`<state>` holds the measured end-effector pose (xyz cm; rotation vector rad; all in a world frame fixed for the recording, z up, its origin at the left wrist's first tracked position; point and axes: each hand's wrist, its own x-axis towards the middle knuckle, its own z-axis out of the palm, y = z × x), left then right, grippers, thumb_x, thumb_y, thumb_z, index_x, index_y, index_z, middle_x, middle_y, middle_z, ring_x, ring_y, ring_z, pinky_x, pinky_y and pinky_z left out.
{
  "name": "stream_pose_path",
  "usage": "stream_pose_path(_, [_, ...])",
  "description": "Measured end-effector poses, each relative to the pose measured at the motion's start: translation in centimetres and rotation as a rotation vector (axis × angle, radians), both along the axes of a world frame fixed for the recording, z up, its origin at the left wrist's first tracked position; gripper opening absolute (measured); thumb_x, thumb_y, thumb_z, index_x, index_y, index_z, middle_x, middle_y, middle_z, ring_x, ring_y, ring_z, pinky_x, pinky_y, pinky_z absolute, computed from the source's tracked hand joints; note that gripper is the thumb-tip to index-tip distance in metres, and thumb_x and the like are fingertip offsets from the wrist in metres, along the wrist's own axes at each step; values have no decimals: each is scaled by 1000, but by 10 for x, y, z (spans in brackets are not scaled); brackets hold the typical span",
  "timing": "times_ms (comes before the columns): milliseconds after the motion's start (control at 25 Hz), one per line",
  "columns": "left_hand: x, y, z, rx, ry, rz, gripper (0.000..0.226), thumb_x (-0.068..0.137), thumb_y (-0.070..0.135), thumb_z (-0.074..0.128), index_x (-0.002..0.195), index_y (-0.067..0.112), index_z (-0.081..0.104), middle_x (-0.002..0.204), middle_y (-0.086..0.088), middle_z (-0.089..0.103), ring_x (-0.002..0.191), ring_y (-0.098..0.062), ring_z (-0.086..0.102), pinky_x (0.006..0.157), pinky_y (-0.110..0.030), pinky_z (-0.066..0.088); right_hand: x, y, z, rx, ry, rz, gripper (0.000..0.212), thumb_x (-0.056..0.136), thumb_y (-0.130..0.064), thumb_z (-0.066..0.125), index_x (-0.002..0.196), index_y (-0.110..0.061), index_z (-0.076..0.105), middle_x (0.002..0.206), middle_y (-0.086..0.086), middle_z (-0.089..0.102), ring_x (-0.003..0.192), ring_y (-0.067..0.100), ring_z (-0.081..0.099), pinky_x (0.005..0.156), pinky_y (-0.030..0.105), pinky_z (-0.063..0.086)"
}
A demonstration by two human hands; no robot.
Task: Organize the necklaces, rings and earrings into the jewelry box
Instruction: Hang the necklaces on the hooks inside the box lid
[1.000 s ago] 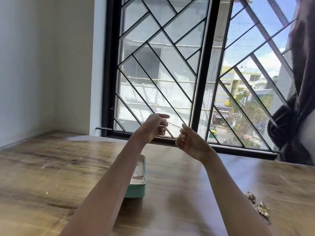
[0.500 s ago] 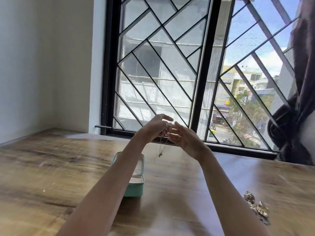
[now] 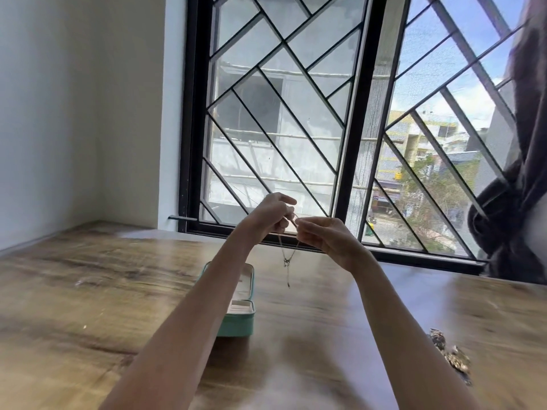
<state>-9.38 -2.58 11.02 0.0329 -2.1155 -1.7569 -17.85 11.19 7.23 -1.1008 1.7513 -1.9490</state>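
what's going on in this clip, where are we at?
A person is holding a thin necklace up in the air with both hands, the left hand and right hand pinching it close together so its chain and clasp dangle above the wooden table. The teal jewelry box sits open on the table below, partly behind the left forearm. A small pile of other jewelry lies to the right, not yet put away. The necklace is not in the box yet.

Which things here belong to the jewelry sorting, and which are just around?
Job: thin chain necklace pinched by left hand and right hand; open teal jewelry box; loose jewelry pile.
Just around: wooden table, barred window, dark curtain.
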Motion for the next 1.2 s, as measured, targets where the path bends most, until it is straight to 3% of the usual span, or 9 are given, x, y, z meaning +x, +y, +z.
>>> stream_pose_path(200, [1, -1, -1, -29, 6, -16, 24, 91, -3, 44, 113, 5, 48, 64, -4, 46, 50, -9, 35, 45, -20, 32, 3, -2, 4, -61, -36, -21, 22, 86, -11, 65, 103, 2, 67, 81, 6, 68, 78, 12, 65, 80, 23, 56])
stream_pose_path(520, [3, -7, -2, -91, 40, 10, 22, 92, -2, 46, 113, 5, 47, 66, -5, 46, 54, -11, 39, 49, -21, 34, 8, -12, 10, 4, 282, -212, 17, 79, -15, 73, 93, -4, 73, 89, 16, 72, 84, 18, 68, 86, 29, 54])
stream_pose_path(760, [2, -12, 1, -45, 86, 13, 20, 91, -2, 50, 110, 5, 47, 66, -5, 47, 52, -11, 39, 48, -22, 34, 9, -18, 8, -50, -21, 57, 36, 88, -15, 63, 121, 0, 58, 106, 19, 67, 100, 25, 66, 93, 31, 52])
stream_pose_path(960, [0, -11, -2, -41, 77, 18, 20, 90, -3, 52, 107, 6, 47, 64, -6, 50, 50, -13, 39, 47, -22, 34, 13, -15, 10, -49, 38, 38, 24, 84, -4, 64, 108, -9, 66, 90, 11, 67, 85, 15, 67, 82, 20, 54])
stream_pose_path(1200, [0, -15, -5, -77, 71, 25, 17, 92, -1, 49, 107, 6, 46, 67, -7, 51, 53, -14, 43, 49, -23, 38, 11, -15, 12, -4, 208, -181, 13, 82, -9, 69, 94, -8, 72, 91, 14, 71, 83, 14, 68, 83, 22, 55])
